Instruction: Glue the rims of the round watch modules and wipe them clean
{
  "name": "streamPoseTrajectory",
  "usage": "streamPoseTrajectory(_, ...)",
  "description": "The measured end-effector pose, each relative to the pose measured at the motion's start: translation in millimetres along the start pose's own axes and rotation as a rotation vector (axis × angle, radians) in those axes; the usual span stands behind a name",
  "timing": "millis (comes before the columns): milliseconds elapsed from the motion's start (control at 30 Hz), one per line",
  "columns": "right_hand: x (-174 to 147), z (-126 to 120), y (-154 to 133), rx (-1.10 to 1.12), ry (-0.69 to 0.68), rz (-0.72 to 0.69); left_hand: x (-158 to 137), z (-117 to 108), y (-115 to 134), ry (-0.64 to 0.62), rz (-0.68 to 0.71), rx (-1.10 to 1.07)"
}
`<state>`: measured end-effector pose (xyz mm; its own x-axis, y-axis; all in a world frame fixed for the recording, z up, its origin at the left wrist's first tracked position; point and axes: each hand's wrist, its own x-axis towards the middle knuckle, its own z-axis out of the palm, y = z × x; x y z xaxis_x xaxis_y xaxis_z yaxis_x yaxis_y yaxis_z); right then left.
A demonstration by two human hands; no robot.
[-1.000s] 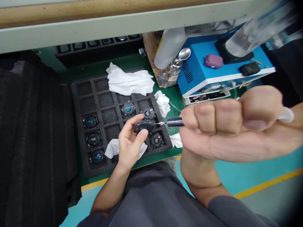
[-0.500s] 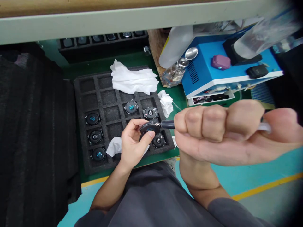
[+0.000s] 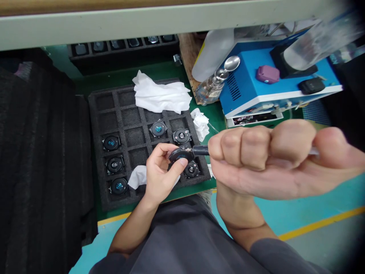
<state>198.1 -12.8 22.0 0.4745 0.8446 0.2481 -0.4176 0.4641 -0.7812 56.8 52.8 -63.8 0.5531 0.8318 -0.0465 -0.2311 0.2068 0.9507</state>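
Observation:
My left hand (image 3: 161, 175) pinches a round black watch body (image 3: 181, 153) between thumb and fingers, tilted above the right-hand part of a black foam tray (image 3: 99, 171). My right hand (image 3: 256, 160) is wrapped around a slim dark tool (image 3: 201, 150) with a narrow metal tip. That tip meets the near upper edge of the watch body; most of the tool is hidden in my fist. Beside my fingers, another watch body (image 3: 191, 169) and one (image 3: 181, 136) sit in tray pockets. White tissue (image 3: 138, 177) lies partly under my left hand.
More watch bodies (image 3: 115, 164) fill pockets at left. A large white tissue (image 3: 161, 95) covers the tray's far side. Crumpled tissue (image 3: 200, 123), a glass jar (image 3: 209, 89) and a blue box-shaped machine (image 3: 256, 91) stand to the right. Black foam stacks (image 3: 42, 152) rise at left; a shelf edge (image 3: 142, 26) crosses above.
My right hand and the dark tool have shifted very slightly to the left. My left hand and the watch body are almost unmoved, the tip still at its edge.

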Motion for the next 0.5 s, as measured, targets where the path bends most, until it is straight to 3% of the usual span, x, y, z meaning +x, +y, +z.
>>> streamPoseTrajectory(500, -3.6, 1.6, -3.0, -0.038, -0.005, -0.036, 0.0, 1.8, 1.2, 0.029, -0.016, 0.008)
